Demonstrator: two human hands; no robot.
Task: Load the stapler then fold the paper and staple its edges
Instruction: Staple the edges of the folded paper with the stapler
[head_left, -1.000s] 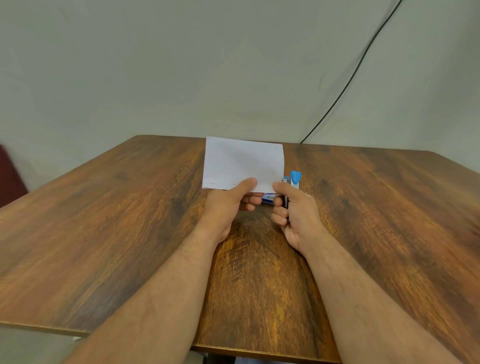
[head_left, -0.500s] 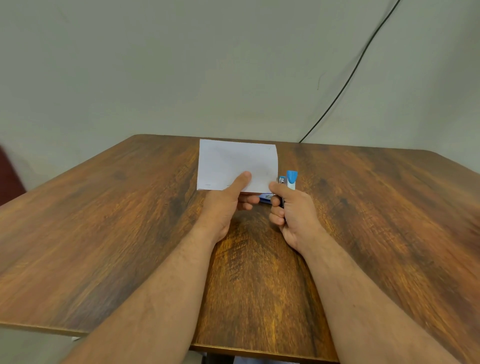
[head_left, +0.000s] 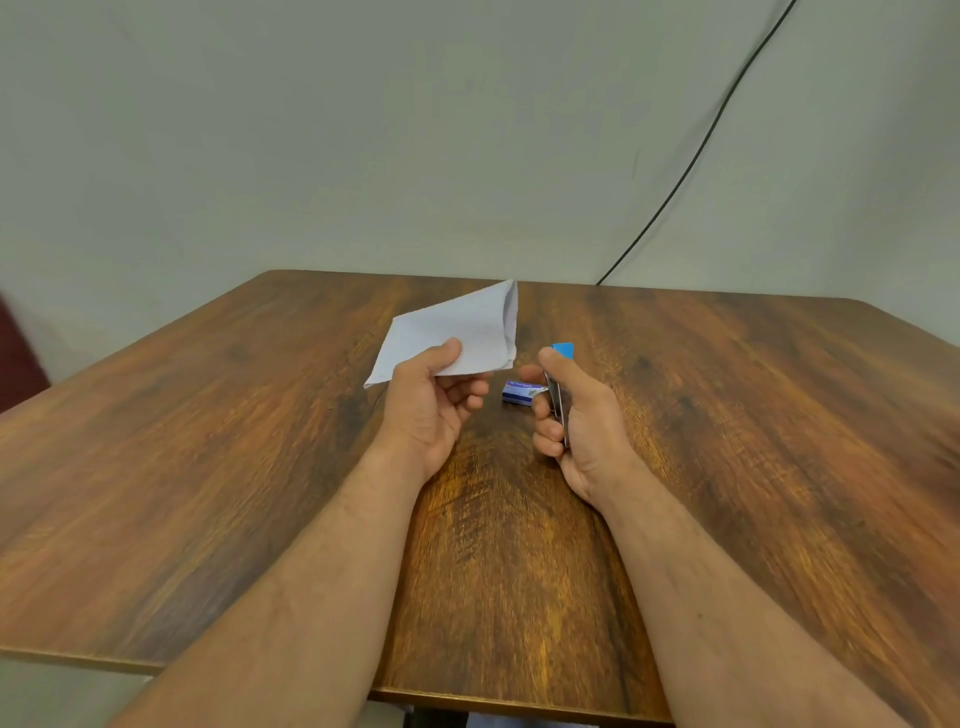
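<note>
My left hand (head_left: 428, 410) pinches the folded white paper (head_left: 457, 332) by its near edge, thumb on top, and holds it above the table, turned so one corner points away. My right hand (head_left: 576, 415) is closed around the stapler (head_left: 558, 387), whose blue tip sticks up above my thumb and whose metal body runs down through my fingers. The stapler's jaw is apart from the paper, a short gap to its right. A small blue and white staple box (head_left: 522, 392) lies on the table between my hands.
The wooden table (head_left: 208, 467) runs to a pale wall at the back. A black cable (head_left: 691, 161) hangs down the wall to the table's far edge. A dark red object (head_left: 18, 353) shows at the far left.
The paper has turned in my left hand from square-on to a diagonal. My two hands have moved apart, and the stapler is no longer at the paper's edge. The staple box now shows.
</note>
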